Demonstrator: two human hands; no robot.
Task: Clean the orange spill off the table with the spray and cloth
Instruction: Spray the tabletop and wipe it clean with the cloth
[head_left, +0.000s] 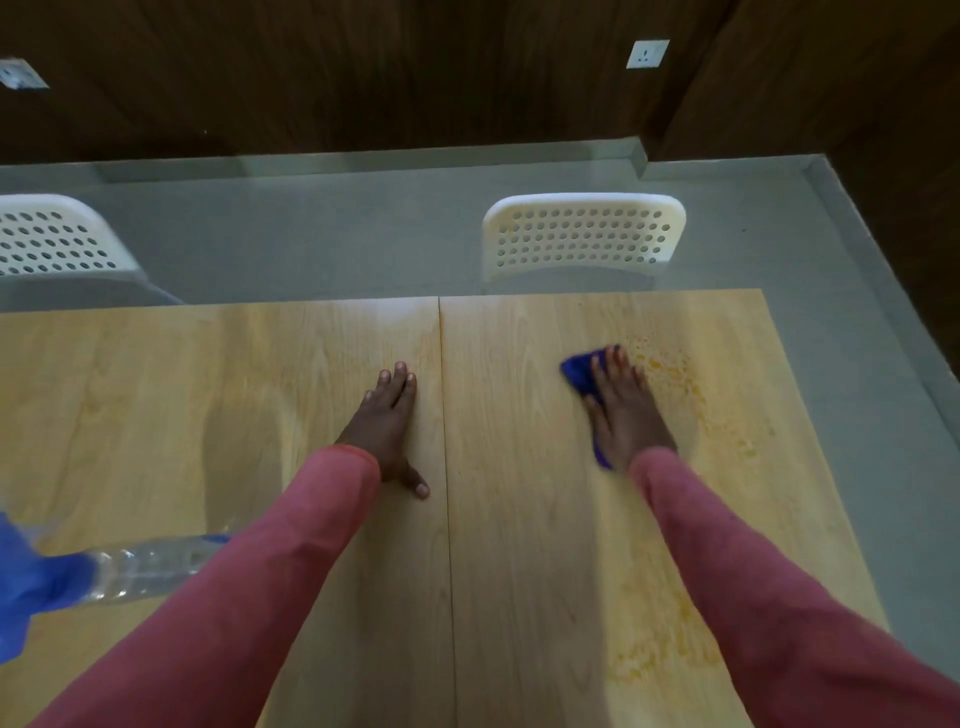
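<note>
Right hand (626, 410): flat, fingers spread, pressing the blue cloth (582, 371) onto the table (260, 389) at the left edge of the far orange spill (675, 374), likely to wipe.
Left hand (389, 426): open, empty, palm down; you seem braced.
Bottle (150, 566): near left, lying down; contents unclear.
More spill near right.

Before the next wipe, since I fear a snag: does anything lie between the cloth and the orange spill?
Nothing visible: the cloth, under the right hand, lies just left of the orange spill, on bare table.
</note>
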